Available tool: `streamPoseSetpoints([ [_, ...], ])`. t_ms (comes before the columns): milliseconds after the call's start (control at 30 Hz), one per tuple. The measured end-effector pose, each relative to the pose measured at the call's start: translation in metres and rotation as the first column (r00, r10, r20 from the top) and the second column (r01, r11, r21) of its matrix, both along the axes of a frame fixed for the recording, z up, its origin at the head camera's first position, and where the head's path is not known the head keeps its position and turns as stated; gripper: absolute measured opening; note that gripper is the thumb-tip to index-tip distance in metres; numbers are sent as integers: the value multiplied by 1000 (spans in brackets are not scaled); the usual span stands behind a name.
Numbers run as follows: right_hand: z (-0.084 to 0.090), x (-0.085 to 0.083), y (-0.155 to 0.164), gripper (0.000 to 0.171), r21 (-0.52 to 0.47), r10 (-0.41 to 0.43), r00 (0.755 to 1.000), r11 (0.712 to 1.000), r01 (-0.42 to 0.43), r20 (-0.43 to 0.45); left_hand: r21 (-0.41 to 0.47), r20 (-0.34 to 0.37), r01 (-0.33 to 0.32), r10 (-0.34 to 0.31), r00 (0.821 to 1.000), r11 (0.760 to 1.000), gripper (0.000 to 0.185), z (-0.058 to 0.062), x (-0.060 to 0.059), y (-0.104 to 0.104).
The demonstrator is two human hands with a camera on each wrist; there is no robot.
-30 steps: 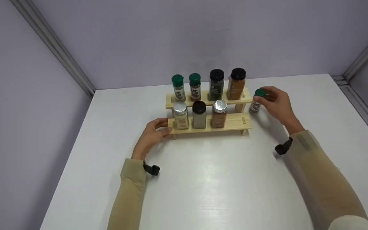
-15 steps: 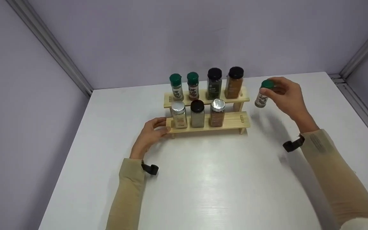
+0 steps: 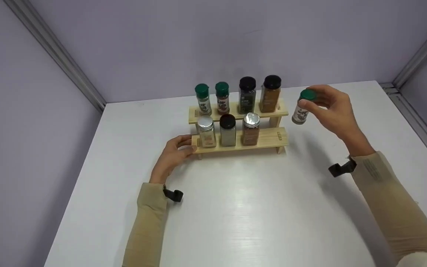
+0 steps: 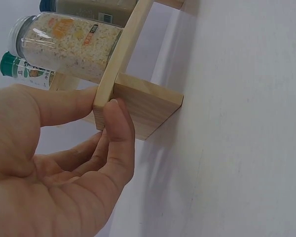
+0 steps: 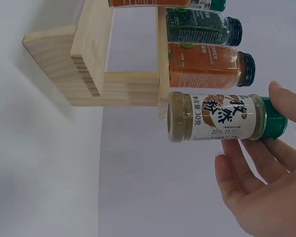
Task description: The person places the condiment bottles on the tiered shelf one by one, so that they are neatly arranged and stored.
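One green-capped spice jar (image 3: 301,110) is pinched by the right hand (image 3: 333,111); its printed label is readable only from the right wrist view, while the spice rack (image 3: 263,142) end is gripped by the left hand (image 3: 172,155).

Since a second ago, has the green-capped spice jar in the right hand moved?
Yes. The green-capped spice jar has risen from the table beside the wooden rack.
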State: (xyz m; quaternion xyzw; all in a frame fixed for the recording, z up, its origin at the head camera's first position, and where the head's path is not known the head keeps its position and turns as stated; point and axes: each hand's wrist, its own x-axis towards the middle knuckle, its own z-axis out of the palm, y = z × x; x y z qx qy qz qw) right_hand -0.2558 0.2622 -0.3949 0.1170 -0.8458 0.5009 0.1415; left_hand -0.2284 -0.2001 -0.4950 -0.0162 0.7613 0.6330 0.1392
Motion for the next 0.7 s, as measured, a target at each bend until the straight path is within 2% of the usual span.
streamPoseSetpoints([
  [367,4,9,-22,42,-10,77,997,997,-77,-31,-10,9,1,0,1000,1000,55,0,-1,0],
  [700,-4,8,-40,40,-65,152,987,986,-156,-55,-2,19,-8,8,1000,1000,54,2,-1,1],
])
